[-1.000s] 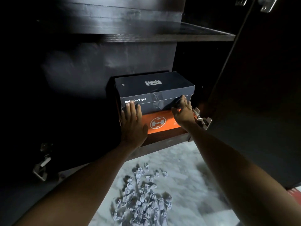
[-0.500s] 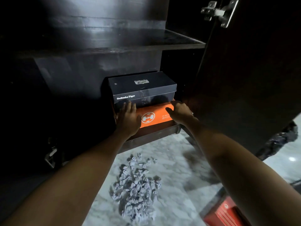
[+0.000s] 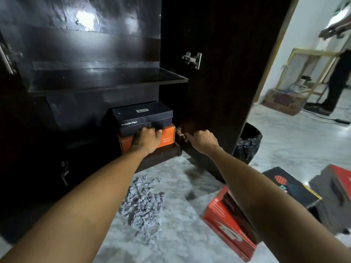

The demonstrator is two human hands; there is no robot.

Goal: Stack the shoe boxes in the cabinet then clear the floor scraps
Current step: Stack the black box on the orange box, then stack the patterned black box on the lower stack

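Observation:
A black shoe box [image 3: 142, 118] sits on top of an orange shoe box [image 3: 168, 136] on the bottom shelf [image 3: 161, 154] of the dark cabinet. My left hand [image 3: 147, 137] presses against the fronts of both boxes where they meet, fingers bent against the card. My right hand [image 3: 204, 138] is off the boxes, in the air beside the lower door hinge [image 3: 180, 131], fingers loosely curled and holding nothing. A pile of crumpled grey paper scraps [image 3: 144, 204] lies on the marble floor below the cabinet. A red shoe box [image 3: 226, 221] lies on the floor under my right forearm.
The open cabinet door [image 3: 218, 73] stands right of the boxes. Behind it is a black bin with a bag [image 3: 248, 143]. Another black box [image 3: 290, 186] and a grey-red box [image 3: 334, 188] sit on the floor at right. A person [image 3: 336, 82] stands at the far right.
My right hand left the orange box and moved right toward the door hinge. My left hand stayed on the box fronts. My view swung right, showing the floor boxes and the bin.

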